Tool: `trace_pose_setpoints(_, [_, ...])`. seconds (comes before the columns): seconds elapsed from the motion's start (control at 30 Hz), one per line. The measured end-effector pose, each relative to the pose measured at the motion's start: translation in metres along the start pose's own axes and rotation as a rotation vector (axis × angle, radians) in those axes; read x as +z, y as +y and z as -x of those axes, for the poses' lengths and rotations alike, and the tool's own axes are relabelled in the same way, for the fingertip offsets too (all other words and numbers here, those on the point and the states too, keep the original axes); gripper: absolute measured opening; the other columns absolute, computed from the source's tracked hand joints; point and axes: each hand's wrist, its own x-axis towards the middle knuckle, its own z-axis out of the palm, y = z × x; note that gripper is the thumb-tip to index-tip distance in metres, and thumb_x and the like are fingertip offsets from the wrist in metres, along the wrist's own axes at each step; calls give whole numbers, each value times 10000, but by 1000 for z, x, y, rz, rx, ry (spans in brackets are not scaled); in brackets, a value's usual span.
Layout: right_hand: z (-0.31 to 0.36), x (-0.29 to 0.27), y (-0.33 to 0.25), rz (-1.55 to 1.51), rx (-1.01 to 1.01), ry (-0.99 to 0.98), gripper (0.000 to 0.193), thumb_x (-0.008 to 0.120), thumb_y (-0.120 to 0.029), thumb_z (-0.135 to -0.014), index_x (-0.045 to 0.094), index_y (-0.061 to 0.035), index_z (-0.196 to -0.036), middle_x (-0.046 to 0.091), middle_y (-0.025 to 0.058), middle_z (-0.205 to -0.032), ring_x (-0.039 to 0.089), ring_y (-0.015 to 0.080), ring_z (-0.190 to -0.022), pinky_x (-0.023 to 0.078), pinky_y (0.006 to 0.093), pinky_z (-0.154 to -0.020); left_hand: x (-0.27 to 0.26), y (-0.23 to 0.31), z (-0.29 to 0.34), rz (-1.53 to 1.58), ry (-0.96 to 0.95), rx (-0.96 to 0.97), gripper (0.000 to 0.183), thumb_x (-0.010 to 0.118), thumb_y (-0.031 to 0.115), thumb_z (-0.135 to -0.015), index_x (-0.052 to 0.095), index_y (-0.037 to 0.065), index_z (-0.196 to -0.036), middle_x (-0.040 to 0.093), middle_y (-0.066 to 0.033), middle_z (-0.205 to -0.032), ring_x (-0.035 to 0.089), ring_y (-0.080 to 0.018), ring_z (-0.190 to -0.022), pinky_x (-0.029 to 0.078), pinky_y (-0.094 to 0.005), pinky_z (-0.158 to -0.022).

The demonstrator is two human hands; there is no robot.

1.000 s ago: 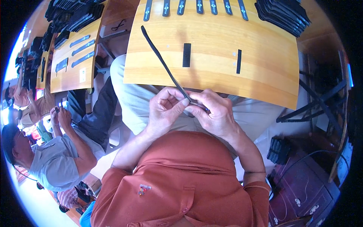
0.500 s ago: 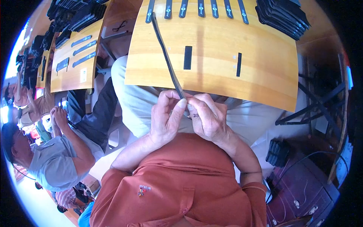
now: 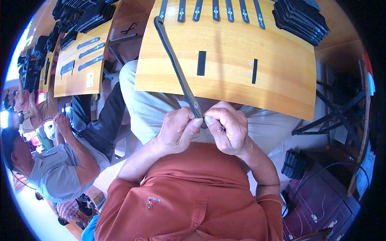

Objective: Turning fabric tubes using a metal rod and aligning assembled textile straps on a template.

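Observation:
A long dark fabric strap [image 3: 179, 72] slants up and to the left from my hands, its rounded far end reaching over the table. My left hand [image 3: 177, 129] pinches its lower end between thumb and fingers. My right hand [image 3: 228, 127] is closed at the same end, thumb tip almost against the left thumb; the bit of strap between them is mostly hidden by the fingers. Both hands are just off the table's near edge, above my lap. On the table lie a wide black strip [image 3: 201, 63] and a narrower black strip [image 3: 254, 71].
Several dark straps with printed ends [image 3: 216, 11] line the far side of the wooden table [image 3: 169, 82]. A stack of black pieces [image 3: 301, 22] is at the far right. At left, a co-worker [image 3: 60, 160] sits by another table [image 3: 76, 84] holding more straps and stacks.
Both hands have come slightly lower, toward me, with the strap's held end. The strap has turned so more of its flat face shows, and my right thumb has shifted.

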Motion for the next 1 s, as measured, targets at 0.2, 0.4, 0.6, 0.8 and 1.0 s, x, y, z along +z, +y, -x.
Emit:
trace_pose_setpoints(0.2, [-14, -5, -1, -91, -14, 51, 104, 663, -34, -932, 622, -7, -1024, 646, 158, -883, 661, 273, -688, 529, 368, -574, -4, 11, 1, 198, -94, -36, 160, 591, 135, -1013, 545, 39, -894, 588, -72, -647, 606, -240, -555, 463, -362, -528])
trace_pose_setpoints(0.4, [-3, 8, -6, -171, -30, 42, 260, 746, -197, -922, 708, 11, -1073, 691, 141, -938, 681, 216, -736, 537, 315, -606, -7, 13, 0, 176, -80, 54, 84, 564, 108, -1013, 594, 37, -981, 592, -79, -690, 594, -248, -558, 458, -369, -528])
trace_pose_setpoints(0.6, [-23, -78, -3, 443, 143, 256, 155, 668, -200, -965, 719, -57, -993, 674, 25, -809, 662, 150, -736, 514, 286, -625, -26, 30, 21, 118, -342, 97, 155, 605, 104, -959, 546, 45, -828, 508, -120, -674, 515, -343, -548, 414, -430, -512])
trace_pose_setpoints(0.8, [-48, -289, 2, 264, 122, 942, 214, 653, -200, -1020, 709, -12, -934, 628, -15, -763, 477, 11, -584, 337, 177, -508, -63, 19, 63, 47, -480, 23, 235, 634, 98, -933, 520, 37, -737, 491, -126, -630, 519, -356, -545, 406, -463, -513])
trace_pose_setpoints(1.0, [-22, -270, 7, 634, 238, 793, 197, 716, -153, -974, 750, -32, -1125, 706, -9, -916, 489, 5, -623, 358, 168, -540, -61, 15, 68, 185, -312, -50, 192, 630, 105, -958, 601, 30, -784, 652, -91, -710, 605, -246, -542, 457, -357, -500])
